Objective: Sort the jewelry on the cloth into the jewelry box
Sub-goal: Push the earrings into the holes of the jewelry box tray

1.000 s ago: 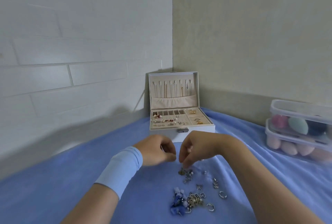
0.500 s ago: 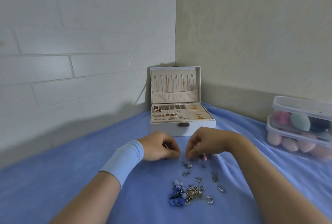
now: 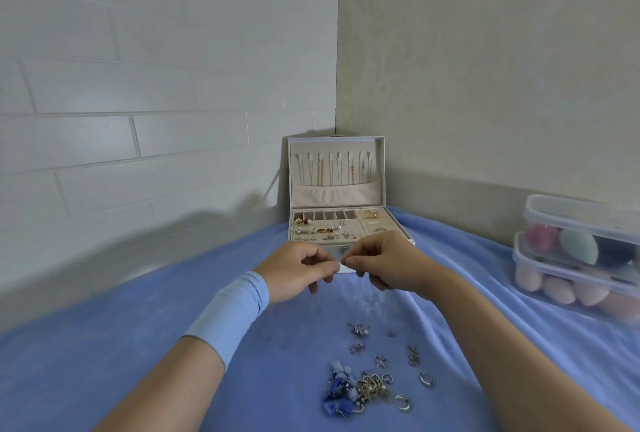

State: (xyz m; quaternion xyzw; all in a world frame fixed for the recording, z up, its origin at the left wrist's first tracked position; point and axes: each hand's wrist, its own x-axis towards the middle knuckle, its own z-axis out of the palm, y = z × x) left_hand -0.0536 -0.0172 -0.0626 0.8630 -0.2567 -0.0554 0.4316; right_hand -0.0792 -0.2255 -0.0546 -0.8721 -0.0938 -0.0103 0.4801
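Two hands are up in front of the one jewelry box (image 3: pixel 336 189), which stands on the blue cloth (image 3: pixel 131 345) in the corner where the two walls meet. The left hand (image 3: pixel 298 270) and the right hand (image 3: pixel 386 263) meet fingertip to fingertip just before the box's front edge. On each, thumb and forefinger are pressed together and the other fingers are curled under. Whether anything tiny is pinched there I cannot tell; nothing shows between the tips. The left forearm wears one pale blue sleeve band (image 3: pixel 230 314).

The box lid stands upright, with a single row of hooks carrying thin chains above one gathered pocket. The tray below holds a scatter of small earrings on the left, and gold pieces in the right-hand sections.

The unsorted jewelry lies on the cloth nearer to me, well apart from the box. I count two open silver cuffs (image 3: pixel 426 379), one blue beaded tangle (image 3: pixel 337 393) touching one gold tangle (image 3: pixel 372 388), one small heart-shaped hoop (image 3: pixel 387 378), one butterfly piece (image 3: pixel 381 361) and four more small silver bits (image 3: pixel 358 329) farther up.

At the right edge sit two clear plastic containers (image 3: pixel 581 220), one stacked on the other, both filled with egg-shaped sponges in pink, teal and dark tones.
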